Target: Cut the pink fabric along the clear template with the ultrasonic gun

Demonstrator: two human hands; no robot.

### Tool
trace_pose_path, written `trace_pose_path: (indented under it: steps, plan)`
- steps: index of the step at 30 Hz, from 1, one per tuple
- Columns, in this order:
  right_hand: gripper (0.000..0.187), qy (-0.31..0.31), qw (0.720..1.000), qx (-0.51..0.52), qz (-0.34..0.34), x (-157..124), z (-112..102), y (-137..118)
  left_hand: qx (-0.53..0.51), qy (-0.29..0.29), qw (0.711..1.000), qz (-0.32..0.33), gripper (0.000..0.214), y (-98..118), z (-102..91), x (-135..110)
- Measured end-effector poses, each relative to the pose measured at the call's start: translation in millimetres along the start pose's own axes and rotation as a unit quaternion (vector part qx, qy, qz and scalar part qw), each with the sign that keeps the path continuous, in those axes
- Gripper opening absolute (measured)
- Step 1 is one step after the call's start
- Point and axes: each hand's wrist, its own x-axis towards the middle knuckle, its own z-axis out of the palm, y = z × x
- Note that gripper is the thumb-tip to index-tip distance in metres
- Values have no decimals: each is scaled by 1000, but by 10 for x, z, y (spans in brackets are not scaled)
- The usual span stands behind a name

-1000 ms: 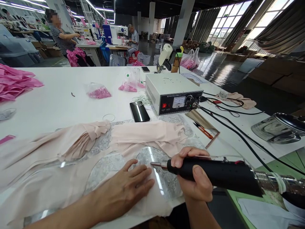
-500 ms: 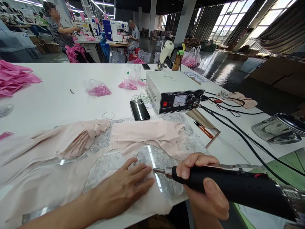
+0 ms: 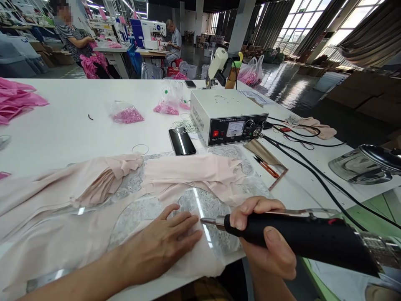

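Observation:
My left hand [image 3: 163, 242] lies flat with its fingers stretched over thin pale pink fabric [image 3: 200, 257] at the table's near edge. In my right hand [image 3: 266, 238] is a thick black ultrasonic handpiece [image 3: 300, 236] with a pointed metal tip. That tip ends right beside my left fingertips, over the fabric's edge; whether it touches is hard to tell. Beneath the cloth is a clear sheet over a grey speckled surface [image 3: 194, 205]. A folded stack of pale pink pieces [image 3: 191, 169] lies just beyond, and a gathered bundle of the same cloth [image 3: 103, 179] is to the left.
A white control box [image 3: 230, 117] stands behind the stack, with black cables [image 3: 300, 163] running right. A phone [image 3: 181, 141] lies beside it. Orange-handled snips [image 3: 266, 167], a lidded clear pot [image 3: 360, 165] and bags of pink bits [image 3: 127, 113] are on the table. Two people sit farther back.
The whole view has shifted slightly, so things appear a little higher and farther left. Both hands and the handpiece keep nearly the same position over the fabric.

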Motion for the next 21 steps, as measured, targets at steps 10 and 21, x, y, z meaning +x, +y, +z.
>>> trace_pose_path:
  steps: [10, 21]
  plan:
    - [15, 13, 1000, 10, 22, -80, 3, -146, -24, -12, 1000, -12, 34, 9, 15, -3]
    - [12, -1, 1000, -5, 13, -85, 1, -99, -18, 9, 1000, -13, 31, 20, 3, 20]
